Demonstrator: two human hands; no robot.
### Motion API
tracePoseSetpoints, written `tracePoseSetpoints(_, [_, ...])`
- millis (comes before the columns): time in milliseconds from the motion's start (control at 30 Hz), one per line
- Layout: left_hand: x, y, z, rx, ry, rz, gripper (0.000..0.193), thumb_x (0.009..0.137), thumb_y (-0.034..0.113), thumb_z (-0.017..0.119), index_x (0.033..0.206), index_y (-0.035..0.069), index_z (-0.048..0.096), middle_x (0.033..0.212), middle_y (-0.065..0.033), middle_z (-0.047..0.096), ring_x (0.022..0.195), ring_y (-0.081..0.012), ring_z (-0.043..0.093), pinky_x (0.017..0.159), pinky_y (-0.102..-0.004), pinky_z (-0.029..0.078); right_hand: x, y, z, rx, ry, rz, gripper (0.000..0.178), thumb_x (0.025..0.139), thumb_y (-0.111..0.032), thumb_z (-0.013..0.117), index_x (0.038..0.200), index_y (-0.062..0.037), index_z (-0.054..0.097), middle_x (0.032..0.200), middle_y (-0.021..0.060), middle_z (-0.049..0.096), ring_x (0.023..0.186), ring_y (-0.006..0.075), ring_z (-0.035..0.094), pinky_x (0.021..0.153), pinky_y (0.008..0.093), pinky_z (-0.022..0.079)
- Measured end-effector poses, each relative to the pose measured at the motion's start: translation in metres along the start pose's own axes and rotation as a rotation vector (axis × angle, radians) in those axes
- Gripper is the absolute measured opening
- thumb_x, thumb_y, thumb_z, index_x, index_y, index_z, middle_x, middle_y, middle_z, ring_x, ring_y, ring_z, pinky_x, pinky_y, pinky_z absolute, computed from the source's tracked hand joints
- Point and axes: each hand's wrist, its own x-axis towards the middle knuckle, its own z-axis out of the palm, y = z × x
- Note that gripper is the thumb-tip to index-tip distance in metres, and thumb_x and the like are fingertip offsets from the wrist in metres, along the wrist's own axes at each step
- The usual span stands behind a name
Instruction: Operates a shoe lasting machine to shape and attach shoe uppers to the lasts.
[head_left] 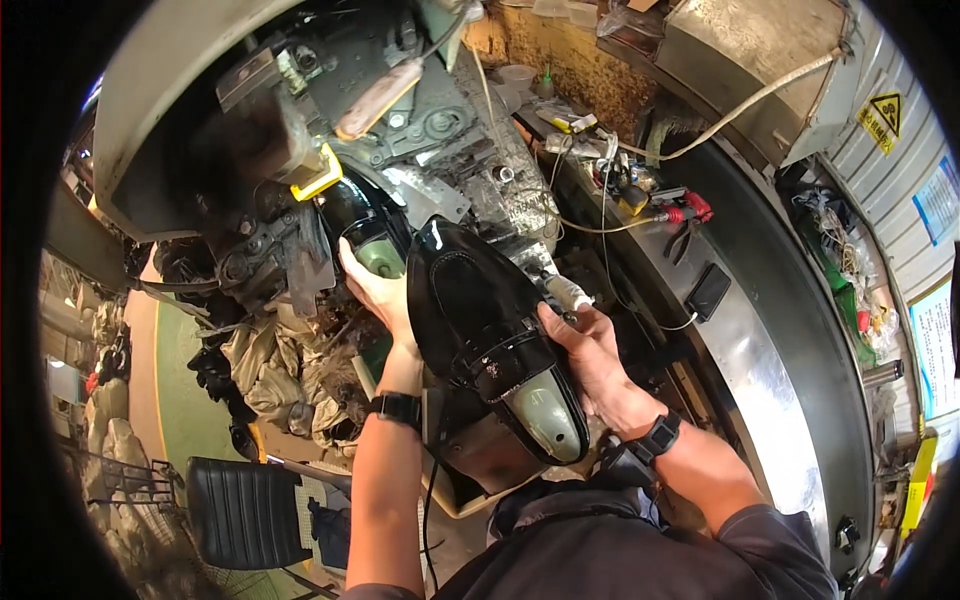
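Observation:
Two black leather shoe uppers, each stretched over a pale green last, are in front of me. My right hand [598, 372] grips the nearer shoe upper [472, 290] by its side, thumb on top; its toe points up and left. The green last [545, 415] shows in that upper's opening. My left hand [375, 290] is closed around the heel end of the farther shoe upper [350, 208], most of its fingers hidden beneath. That upper's toe end reaches in under the yellow-edged part [318, 174] of a dark machine [400, 120].
A conveyor belt [790, 330] with a metal edge curves along the right. A phone [708, 292] on a cable and a red-handled tool [688, 208] lie on that edge. Below left are a pile of cloth-like pieces [275, 370] and a black chair [245, 512].

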Motion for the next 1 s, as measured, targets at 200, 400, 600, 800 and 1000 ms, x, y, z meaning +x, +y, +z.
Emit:
tracePoseSetpoints(200, [-0.046, -0.053, -0.082, -0.222, -0.378, 0.088, 0.083, 0.082, -0.003, 0.077, 0.151, 0.010, 0.033, 0.136, -0.0063, 0.053, 0.120, -0.0161, 0.053, 0.101, -0.0306, 0.045, 0.030, 0.028, 0.041, 0.102, 0.052, 0.139, 0.034, 0.089, -0.018, 0.079, 0.110, 0.0006, 0.060, 0.090, 0.0074, 0.068, 0.075, 0.0159, 0.067, 0.065, 0.0303, 0.057])
tracePoseSetpoints(400, [-0.040, -0.043, -0.130, -0.986, -0.271, -0.813, 0.056, 0.093, 0.034, 0.060, 0.139, 0.005, 0.049, 0.129, -0.0067, 0.059, 0.110, -0.0214, 0.062, 0.086, -0.0297, 0.051, 0.073, 0.072, 0.084, 0.231, -0.171, 0.153, 0.025, 0.090, -0.016, 0.076, 0.108, -0.0031, 0.065, 0.099, 0.0067, 0.071, 0.086, 0.0167, 0.067, 0.075, 0.0326, 0.057])
tracePoseSetpoints(600, [-0.005, -0.020, -0.087, -0.960, -0.056, -1.101, 0.026, 0.099, 0.028, 0.059, 0.110, 0.006, 0.068, 0.100, -0.0053, 0.071, 0.082, -0.0166, 0.068, 0.069, -0.0296, 0.055, 0.111, 0.098, 0.112, 0.217, -0.171, 0.110, 0.020, 0.094, -0.012, 0.070, 0.111, -0.0029, 0.062, 0.097, 0.0052, 0.068, 0.087, 0.0141, 0.064, 0.076, 0.0306, 0.055])
tracePoseSetpoints(800, [0.009, -0.024, -0.068, -0.947, 0.030, -1.216, 0.030, 0.100, 0.033, 0.057, 0.110, 0.008, 0.069, 0.104, -0.0070, 0.072, 0.088, -0.0207, 0.068, 0.078, -0.0354, 0.055, 0.131, 0.099, 0.124, 0.247, -0.183, 0.168, 0.015, 0.095, -0.013, 0.068, 0.107, -0.0053, 0.061, 0.095, 0.0035, 0.066, 0.085, 0.0141, 0.064, 0.074, 0.0303, 0.055])
tracePoseSetpoints(1000, [0.015, -0.026, -0.059, -1.012, 0.026, -1.265, 0.035, 0.101, 0.034, 0.051, 0.117, 0.007, 0.068, 0.112, -0.0085, 0.071, 0.101, -0.0240, 0.067, 0.091, -0.0391, 0.054, 0.139, 0.099, 0.127, 0.231, -0.206, 0.151, 0.017, 0.096, -0.012, 0.067, 0.111, -0.0027, 0.064, 0.097, 0.0039, 0.069, 0.084, 0.0140, 0.065, 0.075, 0.0294, 0.055])
